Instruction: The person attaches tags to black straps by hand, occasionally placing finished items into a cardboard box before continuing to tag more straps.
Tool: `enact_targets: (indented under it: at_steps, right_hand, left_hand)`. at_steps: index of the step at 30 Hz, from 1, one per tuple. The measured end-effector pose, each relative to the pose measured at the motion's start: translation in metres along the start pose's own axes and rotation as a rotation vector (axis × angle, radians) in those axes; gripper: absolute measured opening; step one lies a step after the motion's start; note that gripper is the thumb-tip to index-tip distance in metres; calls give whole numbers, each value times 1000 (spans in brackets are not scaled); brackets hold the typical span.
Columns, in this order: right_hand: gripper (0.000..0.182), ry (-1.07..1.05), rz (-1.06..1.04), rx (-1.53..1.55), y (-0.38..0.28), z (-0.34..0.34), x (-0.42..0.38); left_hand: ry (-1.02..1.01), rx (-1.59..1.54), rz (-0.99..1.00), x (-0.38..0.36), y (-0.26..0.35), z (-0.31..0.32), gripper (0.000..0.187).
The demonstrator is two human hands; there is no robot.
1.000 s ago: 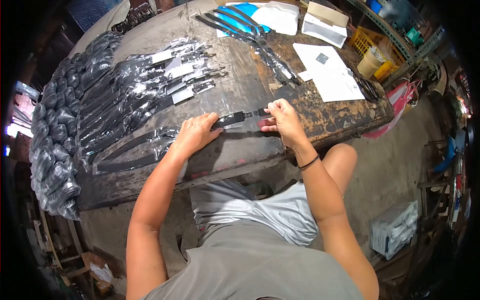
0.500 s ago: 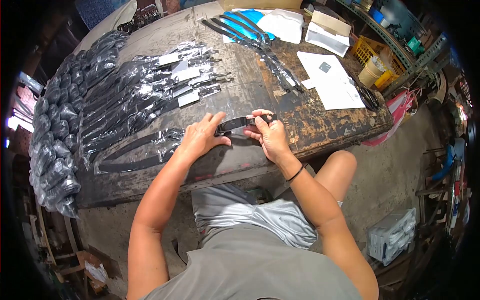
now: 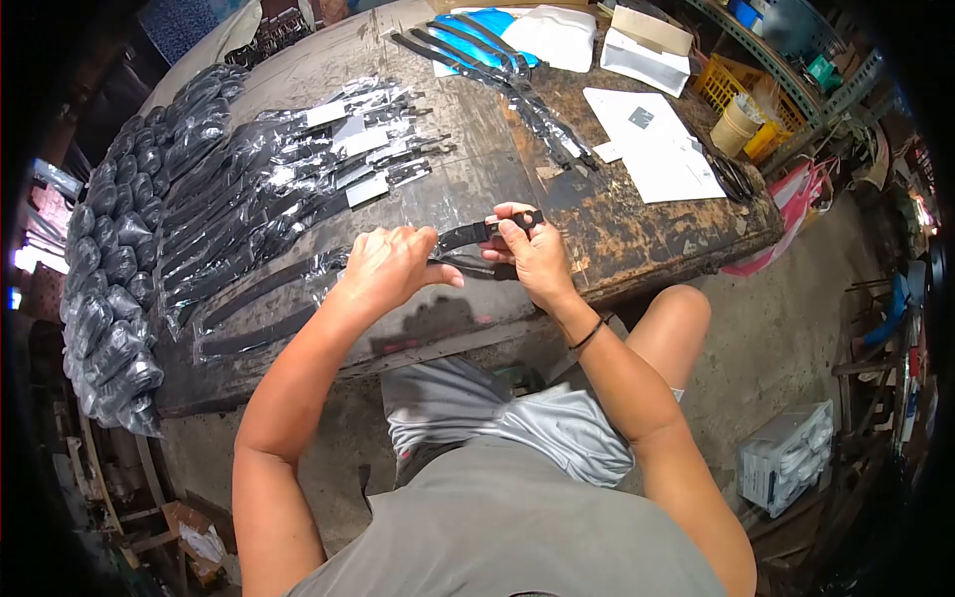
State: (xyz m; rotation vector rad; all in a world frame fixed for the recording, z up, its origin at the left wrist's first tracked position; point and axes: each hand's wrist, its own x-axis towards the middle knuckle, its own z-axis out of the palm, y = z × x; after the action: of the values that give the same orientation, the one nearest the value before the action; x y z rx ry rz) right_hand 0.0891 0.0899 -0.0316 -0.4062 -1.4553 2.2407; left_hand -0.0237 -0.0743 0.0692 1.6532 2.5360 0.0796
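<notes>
A black strap (image 3: 460, 237), apparently a belt, spans the space between my hands above the near edge of the table. My right hand (image 3: 540, 261) pinches its end, where a small dark fitting shows between thumb and fingers. My left hand (image 3: 386, 269) is closed over the strap farther left, knuckles up and thumb stretched toward the right; its fingertips are hidden. Beyond the left wrist, the rest of the strap lies in a long loop (image 3: 261, 338) on the table, with clear plastic around part of it.
Several plastic-wrapped black straps with white labels (image 3: 366, 189) lie at the left beside a heap of wrapped coils (image 3: 117, 269). More straps (image 3: 468, 62) rest at the back. White papers (image 3: 652, 149), an open box (image 3: 647, 55) and a yellow crate (image 3: 721, 85) are at the right.
My left hand has shifted slightly left and its fingers have curled more over the strap. My right hand has risen slightly, still gripping the strap's end. The view has tilted a little.
</notes>
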Motion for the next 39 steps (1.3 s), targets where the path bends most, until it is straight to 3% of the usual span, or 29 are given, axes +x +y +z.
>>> enact_targets:
  at_steps: [7, 15, 31, 39]
  right_hand:
    - [21, 20, 22, 49, -3, 0, 0]
    - [21, 18, 46, 57, -2, 0, -1]
    - [28, -1, 49, 27, -1, -3, -1]
    - [28, -22, 42, 29, -2, -3, -2]
  left_hand:
    - [-74, -48, -4, 4, 3, -1, 56]
    - [114, -275, -70, 6, 7, 1, 44]
    - [175, -129, -10, 17, 10, 14, 42]
    - [256, -122, 80, 30, 16, 39, 29]
